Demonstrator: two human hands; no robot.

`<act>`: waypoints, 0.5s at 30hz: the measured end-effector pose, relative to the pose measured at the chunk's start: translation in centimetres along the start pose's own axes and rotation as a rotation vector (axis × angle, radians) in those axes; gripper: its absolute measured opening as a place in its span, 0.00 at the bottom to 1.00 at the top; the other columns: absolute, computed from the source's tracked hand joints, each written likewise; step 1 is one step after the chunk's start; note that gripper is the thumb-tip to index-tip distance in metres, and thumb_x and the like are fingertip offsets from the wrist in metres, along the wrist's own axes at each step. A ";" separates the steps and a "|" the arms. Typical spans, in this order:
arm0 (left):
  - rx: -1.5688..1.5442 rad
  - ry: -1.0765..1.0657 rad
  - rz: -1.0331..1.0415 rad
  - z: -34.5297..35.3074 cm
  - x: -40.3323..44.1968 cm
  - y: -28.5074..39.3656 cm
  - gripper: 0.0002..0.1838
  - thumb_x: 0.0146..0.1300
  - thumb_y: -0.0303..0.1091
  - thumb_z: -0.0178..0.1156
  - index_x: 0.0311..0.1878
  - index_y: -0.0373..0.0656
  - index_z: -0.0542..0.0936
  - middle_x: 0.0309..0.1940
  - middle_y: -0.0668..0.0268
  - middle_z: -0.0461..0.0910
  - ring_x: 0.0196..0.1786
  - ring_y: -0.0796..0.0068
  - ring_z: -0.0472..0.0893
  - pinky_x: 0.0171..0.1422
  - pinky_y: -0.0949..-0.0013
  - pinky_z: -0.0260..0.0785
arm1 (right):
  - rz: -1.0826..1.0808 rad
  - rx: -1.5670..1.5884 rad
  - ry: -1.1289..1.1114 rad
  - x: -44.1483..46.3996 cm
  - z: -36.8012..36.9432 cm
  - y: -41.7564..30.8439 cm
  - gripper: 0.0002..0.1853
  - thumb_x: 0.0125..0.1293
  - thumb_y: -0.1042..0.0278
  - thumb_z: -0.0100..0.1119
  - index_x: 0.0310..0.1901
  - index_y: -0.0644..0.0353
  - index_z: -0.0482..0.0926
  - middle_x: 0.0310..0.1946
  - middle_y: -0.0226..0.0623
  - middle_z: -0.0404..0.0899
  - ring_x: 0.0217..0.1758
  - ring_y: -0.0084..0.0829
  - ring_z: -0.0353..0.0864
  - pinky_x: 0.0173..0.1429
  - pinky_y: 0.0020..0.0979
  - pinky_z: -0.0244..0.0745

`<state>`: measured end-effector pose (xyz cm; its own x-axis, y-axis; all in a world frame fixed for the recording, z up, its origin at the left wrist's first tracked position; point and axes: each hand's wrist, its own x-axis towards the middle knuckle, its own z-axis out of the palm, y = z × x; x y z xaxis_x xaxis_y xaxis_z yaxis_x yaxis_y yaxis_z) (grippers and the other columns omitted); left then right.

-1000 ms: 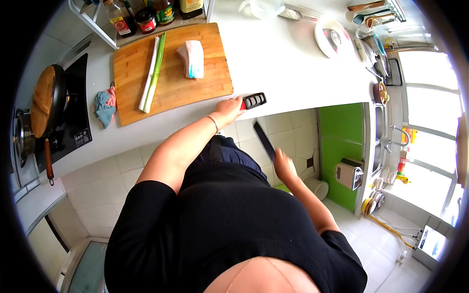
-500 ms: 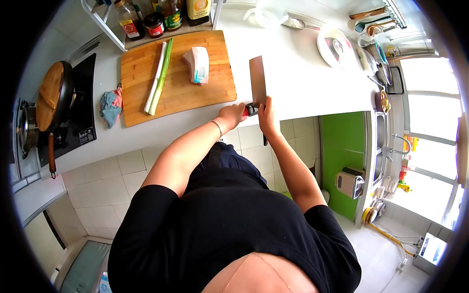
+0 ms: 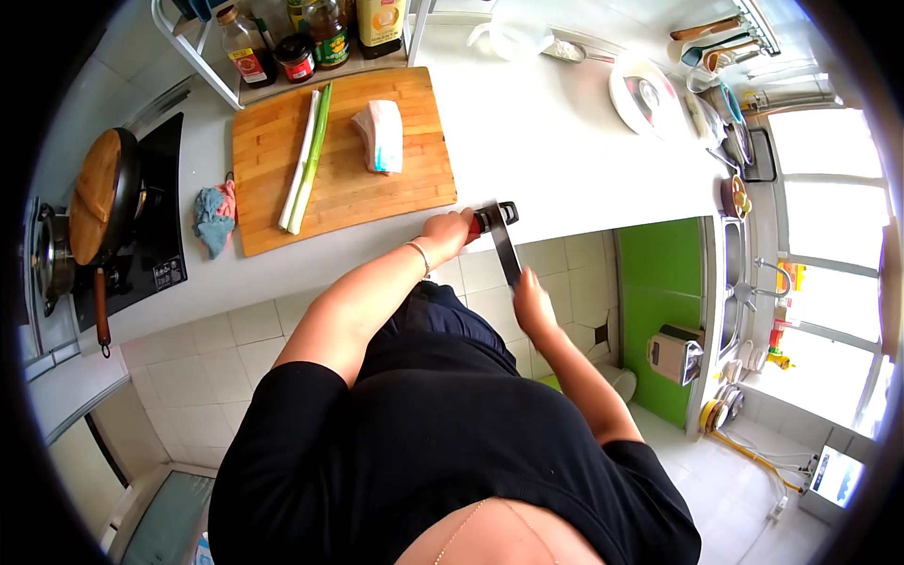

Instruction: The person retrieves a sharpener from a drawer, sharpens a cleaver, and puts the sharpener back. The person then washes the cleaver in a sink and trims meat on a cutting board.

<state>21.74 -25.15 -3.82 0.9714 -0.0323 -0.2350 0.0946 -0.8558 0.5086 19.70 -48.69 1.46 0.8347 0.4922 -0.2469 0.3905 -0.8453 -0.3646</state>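
My left hand (image 3: pixel 445 234) is closed around the red end of a red and black knife sharpener (image 3: pixel 509 213), at the front edge of the counter. In my right hand (image 3: pixel 534 303), a cleaver (image 3: pixel 507 252) sits with its blade in or against the sharpener; the exact contact is too small to tell. The cleaver's handle is mostly hidden by my fingers. Left of my hands lies a wooden cutting board (image 3: pixel 264 151), bearing a leek (image 3: pixel 314 160) in two long pieces, white and green, and a block of pale meat (image 3: pixel 382 138) with a blue mark.
A rack with several sauce bottles (image 3: pixel 331 38) stands behind the board. Left are a crumpled cloth (image 3: pixel 216 221) and a stove (image 3: pixel 160 221) with a lidded pan (image 3: pixel 99 198). A white bowl (image 3: pixel 621 94) sits at the back right, and a sink (image 3: pixel 736 245) lies farther right.
My right hand has pulled the cleaver back toward my body, so its blade now crosses the sharpener. My left hand stays near the counter edge, holding the sharpener.
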 end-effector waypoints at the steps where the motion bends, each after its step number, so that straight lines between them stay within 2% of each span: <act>1: -0.013 -0.005 0.030 -0.4 -0.2 0.0 0.22 0.60 0.48 0.58 0.42 0.37 0.70 0.32 0.53 0.80 0.35 0.54 0.81 0.36 0.54 0.72 | 0.078 -0.034 -0.125 -3.5 -0.5 2.0 0.16 0.64 0.71 0.46 0.52 0.65 0.61 0.39 0.60 0.75 0.38 0.61 0.75 0.41 0.54 0.72; 2: -0.028 -0.004 0.061 -0.8 -0.2 0.1 0.22 0.59 0.48 0.59 0.42 0.36 0.70 0.31 0.52 0.80 0.35 0.54 0.81 0.35 0.54 0.72 | 0.090 -0.080 -0.276 -6.8 -1.3 4.2 0.17 0.63 0.70 0.48 0.53 0.63 0.62 0.38 0.59 0.75 0.39 0.60 0.76 0.41 0.55 0.72; 3: -0.034 -0.018 0.049 -1.0 -0.2 0.2 0.23 0.59 0.49 0.59 0.42 0.36 0.70 0.31 0.52 0.80 0.35 0.54 0.81 0.36 0.54 0.72 | 0.135 -0.014 -0.308 -9.6 -2.3 5.1 0.16 0.63 0.71 0.49 0.52 0.62 0.63 0.36 0.59 0.76 0.39 0.59 0.76 0.41 0.55 0.71; 5: -0.042 0.004 0.056 -1.1 -0.1 0.2 0.23 0.59 0.49 0.59 0.43 0.36 0.70 0.31 0.52 0.80 0.36 0.55 0.81 0.37 0.55 0.73 | 0.111 0.059 -0.063 -9.6 -2.4 5.4 0.16 0.63 0.72 0.50 0.52 0.62 0.63 0.33 0.59 0.76 0.37 0.59 0.76 0.37 0.53 0.72; 7: -0.027 -0.010 0.042 -0.5 -0.4 0.1 0.23 0.59 0.49 0.58 0.44 0.37 0.69 0.32 0.53 0.80 0.37 0.55 0.81 0.38 0.56 0.73 | 0.071 0.162 0.163 -4.6 -3.5 0.9 0.16 0.64 0.72 0.51 0.52 0.62 0.62 0.32 0.60 0.75 0.33 0.61 0.75 0.33 0.52 0.71; 9: -0.012 -0.019 0.012 -0.5 -0.1 0.1 0.23 0.61 0.50 0.57 0.45 0.37 0.69 0.32 0.53 0.80 0.39 0.54 0.81 0.39 0.56 0.73 | -0.048 0.281 0.337 2.0 -3.2 -2.5 0.16 0.65 0.72 0.49 0.53 0.63 0.61 0.35 0.60 0.75 0.36 0.63 0.73 0.36 0.52 0.70; 10: -0.009 -0.023 0.009 -0.7 -0.3 0.3 0.23 0.61 0.50 0.57 0.45 0.37 0.69 0.32 0.53 0.80 0.39 0.54 0.81 0.39 0.56 0.73 | 0.046 0.233 0.255 4.7 -3.3 -3.8 0.17 0.65 0.71 0.48 0.54 0.62 0.61 0.36 0.60 0.75 0.38 0.62 0.73 0.38 0.53 0.69; 12: 0.005 -0.036 0.018 -1.0 -0.2 0.3 0.23 0.61 0.50 0.56 0.44 0.38 0.69 0.33 0.53 0.80 0.39 0.54 0.80 0.40 0.56 0.73 | -0.097 0.314 0.328 8.3 -3.0 -5.6 0.17 0.66 0.71 0.47 0.54 0.64 0.61 0.38 0.61 0.75 0.39 0.62 0.74 0.40 0.53 0.70; 15: -0.015 -0.044 -0.011 -0.8 -0.4 0.5 0.22 0.61 0.49 0.57 0.45 0.39 0.69 0.35 0.53 0.80 0.40 0.53 0.80 0.41 0.56 0.72 | -0.136 0.208 0.390 10.5 -1.3 -5.4 0.16 0.66 0.72 0.47 0.53 0.65 0.60 0.34 0.61 0.75 0.37 0.62 0.74 0.38 0.52 0.69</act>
<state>21.57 -25.14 -2.86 0.9597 -0.0460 -0.2772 0.1089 -0.8484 0.5180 26.83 -39.27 2.01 0.8804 0.4473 0.1577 0.4541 -0.6990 -0.5524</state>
